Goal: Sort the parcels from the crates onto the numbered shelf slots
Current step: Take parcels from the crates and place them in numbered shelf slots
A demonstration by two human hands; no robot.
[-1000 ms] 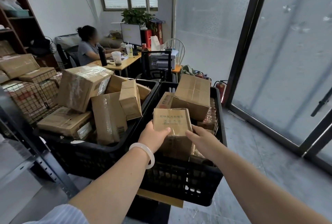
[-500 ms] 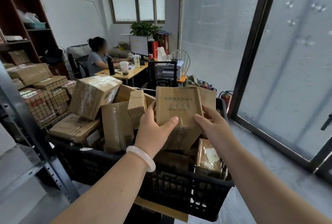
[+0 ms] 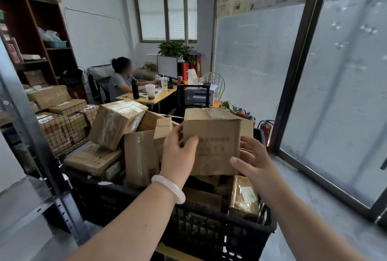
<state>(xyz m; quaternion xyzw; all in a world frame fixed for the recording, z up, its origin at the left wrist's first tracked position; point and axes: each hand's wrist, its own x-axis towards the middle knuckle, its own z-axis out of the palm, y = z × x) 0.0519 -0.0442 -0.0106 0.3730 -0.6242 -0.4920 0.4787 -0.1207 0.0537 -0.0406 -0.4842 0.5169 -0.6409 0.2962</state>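
I hold a small brown cardboard parcel point(image 3: 215, 135) with green print up in front of me, above the right black crate point(image 3: 209, 229). My left hand point(image 3: 178, 153) grips its left edge, thumb across the front face. My right hand point(image 3: 253, 162) holds its lower right corner, thumb under the front. More parcels lie in that crate, among them a clear-wrapped packet point(image 3: 244, 195). The left black crate point(image 3: 88, 189) is heaped with several cardboard boxes point(image 3: 115, 124). A grey metal shelf upright point(image 3: 31, 126) rises at the left.
A wire cage with stacked boxes point(image 3: 62, 122) stands behind the left crate. A person sits at a desk point(image 3: 150, 97) with a monitor at the back. A glass door frame point(image 3: 293, 84) runs along the right, with red fire extinguishers point(image 3: 265, 128) at its foot.
Both hands have lifted the parcel out of the right crate and raised it higher and closer. My view has tilted up toward the room.
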